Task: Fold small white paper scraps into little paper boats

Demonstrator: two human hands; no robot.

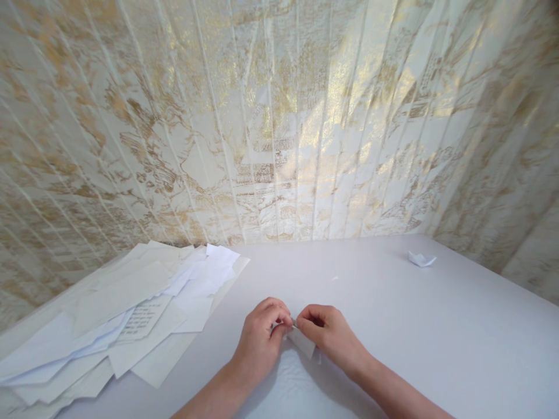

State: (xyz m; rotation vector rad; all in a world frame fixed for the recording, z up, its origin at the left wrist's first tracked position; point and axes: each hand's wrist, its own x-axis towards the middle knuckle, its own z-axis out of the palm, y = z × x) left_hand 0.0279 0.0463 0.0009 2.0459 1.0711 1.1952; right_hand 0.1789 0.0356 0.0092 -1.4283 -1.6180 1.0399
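A small folded piece of paper (302, 342) is held between both hands, just above the white table, near the bottom middle of the view. My left hand (265, 330) pinches its upper left edge with thumb and forefinger. From the other side, my right hand (325, 331) pinches the same paper close to the left fingertips. Part of the folded paper hangs below the fingers, while its upper part is mostly hidden by them.
A spread pile of loose paper sheets (126, 291), one with printed text, covers the left of the white table (375, 291). A folded paper boat (421, 259) sits at the far right. A tiny paper scrap (335, 278) lies mid-table. Behind stands a gold-patterned wall (279, 128).
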